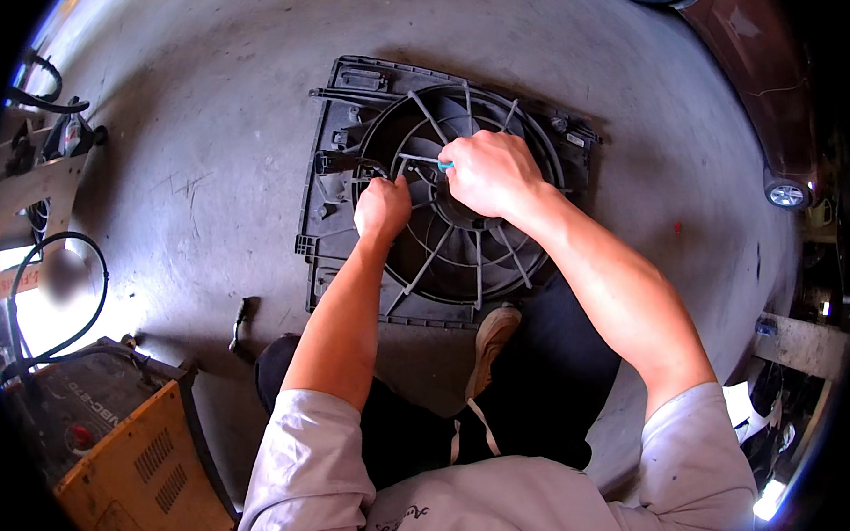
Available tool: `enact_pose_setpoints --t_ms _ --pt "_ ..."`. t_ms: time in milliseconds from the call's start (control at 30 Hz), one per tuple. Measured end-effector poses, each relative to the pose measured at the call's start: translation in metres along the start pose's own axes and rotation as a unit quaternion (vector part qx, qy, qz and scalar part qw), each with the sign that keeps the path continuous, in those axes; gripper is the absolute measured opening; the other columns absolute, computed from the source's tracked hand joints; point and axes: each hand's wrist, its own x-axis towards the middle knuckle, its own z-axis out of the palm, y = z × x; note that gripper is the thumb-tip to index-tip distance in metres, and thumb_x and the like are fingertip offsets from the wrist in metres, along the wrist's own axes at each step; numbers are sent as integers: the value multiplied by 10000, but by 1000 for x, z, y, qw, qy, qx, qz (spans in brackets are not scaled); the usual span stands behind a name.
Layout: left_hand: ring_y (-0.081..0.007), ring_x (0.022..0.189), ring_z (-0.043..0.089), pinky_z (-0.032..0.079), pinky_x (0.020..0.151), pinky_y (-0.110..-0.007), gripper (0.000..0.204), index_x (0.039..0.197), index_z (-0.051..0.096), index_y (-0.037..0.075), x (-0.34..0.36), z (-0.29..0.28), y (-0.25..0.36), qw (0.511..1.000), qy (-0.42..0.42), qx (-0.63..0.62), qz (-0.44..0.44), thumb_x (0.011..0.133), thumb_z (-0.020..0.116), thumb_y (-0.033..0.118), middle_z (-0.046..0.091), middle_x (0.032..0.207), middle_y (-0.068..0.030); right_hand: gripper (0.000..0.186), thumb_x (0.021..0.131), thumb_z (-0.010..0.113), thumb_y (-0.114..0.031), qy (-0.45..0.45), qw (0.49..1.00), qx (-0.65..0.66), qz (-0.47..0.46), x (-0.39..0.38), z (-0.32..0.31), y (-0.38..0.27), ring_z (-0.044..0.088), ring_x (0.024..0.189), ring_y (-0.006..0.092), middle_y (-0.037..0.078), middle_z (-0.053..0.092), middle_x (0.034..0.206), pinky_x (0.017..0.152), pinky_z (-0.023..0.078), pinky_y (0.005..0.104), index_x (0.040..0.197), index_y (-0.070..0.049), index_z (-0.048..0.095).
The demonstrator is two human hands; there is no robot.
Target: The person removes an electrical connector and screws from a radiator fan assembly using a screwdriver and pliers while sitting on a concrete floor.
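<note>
A black car radiator fan assembly (340, 233) lies flat on the floor before me, its round shroud crossed by grey spokes. My right hand (492, 172) is closed over the fan's hub. A bit of teal shows between its fingers, on a tool whose kind is mostly hidden by the hand. A thin grey bar runs left from there; whether it belongs to the tool or is a spoke, I cannot tell. At the left side of the ring, my left hand (383, 209) is closed beside the black connector (335, 163) and its wiring. What its fingers pinch is hidden.
An orange and black welding machine (137, 463) stands at the lower left, with a black cable (103, 286) looping above it. A small dark part (241, 323) lies on the concrete floor (195, 114). A brown car (741, 53) is at the upper right. A red bit (678, 228) lies nearby.
</note>
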Motion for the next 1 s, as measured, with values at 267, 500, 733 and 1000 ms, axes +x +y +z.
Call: enact_pose_setpoints --t_ms 267,500,733,1000 --pt "-460 1045 728 579 949 -520 532 1016 767 -33 0 -7 19 998 0 29 54 1025 490 421 739 1087 -307 222 782 673 -155 -58 991 -96 -68 47 -41 -31 754 947 411 243 765 945 836 610 489 902 -8 786" --pt "-471 1028 727 574 919 -536 614 1019 756 -39 1 8 20 998 35 -45 28 1036 468 502 741 1049 -314 210 795 696 -164 -103 979 -153 -90 70 -53 -65 773 948 355 192 786 975 801 625 457 931 -40 798" --pt "-463 967 735 581 880 -550 514 972 762 0 -13 8 20 997 53 -45 14 1009 505 443 745 1007 -299 245 825 686 -166 -144 977 -151 -41 76 -57 -64 768 1024 306 130 793 1084 840 619 432 1023 -93 810" --pt "-474 1110 698 542 991 -501 561 1039 749 -74 43 -2 -40 994 -68 -89 -20 899 687 465 728 1099 -331 297 889 674 -204 -60 998 -16 -31 38 -36 16 718 1056 399 198 762 1062 928 562 494 1155 -106 763"
